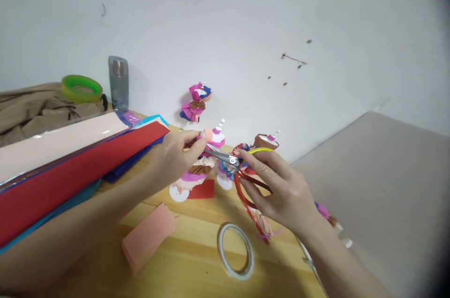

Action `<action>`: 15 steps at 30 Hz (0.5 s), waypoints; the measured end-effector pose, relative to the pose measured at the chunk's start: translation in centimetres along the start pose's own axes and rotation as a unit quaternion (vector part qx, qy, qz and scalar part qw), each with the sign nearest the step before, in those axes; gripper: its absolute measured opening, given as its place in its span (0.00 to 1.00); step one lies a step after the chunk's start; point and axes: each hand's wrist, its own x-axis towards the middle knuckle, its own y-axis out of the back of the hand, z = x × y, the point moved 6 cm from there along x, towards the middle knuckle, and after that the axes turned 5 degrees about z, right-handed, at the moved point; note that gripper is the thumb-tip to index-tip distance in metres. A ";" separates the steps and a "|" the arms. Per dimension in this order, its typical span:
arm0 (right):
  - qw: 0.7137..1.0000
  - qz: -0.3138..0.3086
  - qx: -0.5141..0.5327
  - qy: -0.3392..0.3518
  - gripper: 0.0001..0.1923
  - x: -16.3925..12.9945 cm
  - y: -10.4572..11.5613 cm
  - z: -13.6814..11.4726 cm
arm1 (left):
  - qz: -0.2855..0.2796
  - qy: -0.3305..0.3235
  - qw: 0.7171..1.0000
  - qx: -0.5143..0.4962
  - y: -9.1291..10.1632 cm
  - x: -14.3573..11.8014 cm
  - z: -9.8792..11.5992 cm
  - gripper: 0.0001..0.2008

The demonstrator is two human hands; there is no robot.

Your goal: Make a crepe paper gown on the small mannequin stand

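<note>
Pale grey wall behind, a few dark specks on it; below it a wooden table (197,251) of light varnished planks. Landmark: the tape ring (235,251), a flat white roll lying on the planks near the front edge.

Left of the ring, a stack of salmon paper squares (147,237), soft-edged, slightly fanned. Further left and back, long sheets of coloured paper (70,167), red on top of blue, a pink one under clear film. Beyond them a crumpled tan cloth (31,108) carrying a green tape roll (81,88), and just beside it a grey metal flask (118,81), upright.

Behind the ring stand small paper dolls (195,174) with pleated skirts on white round bases; one fan-folded in pink and blue stands against the wall. They crowd the space under both hands.

Left hand (176,155), forearm reaching in from the lower left, fingers closed in a pinch on a small peach paper piece (208,135) above the dolls. Right hand (281,190), behind and right of the ring, grips scissors (225,156) by yellow and red loops; the steel blades point left toward the peach piece and meet it.
</note>
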 end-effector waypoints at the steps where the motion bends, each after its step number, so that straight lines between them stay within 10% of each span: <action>1: 1.000 0.002 -0.006 0.002 0.30 0.0 0.0 0.0 | 0.003 -0.003 1.000 0.005 0.0 -0.1 0.1 0.18; 15: 0.999 0.017 -0.032 0.029 0.33 -1.2 0.2 -0.1 | -0.024 -0.024 0.999 -0.017 0.2 0.3 -0.4 0.17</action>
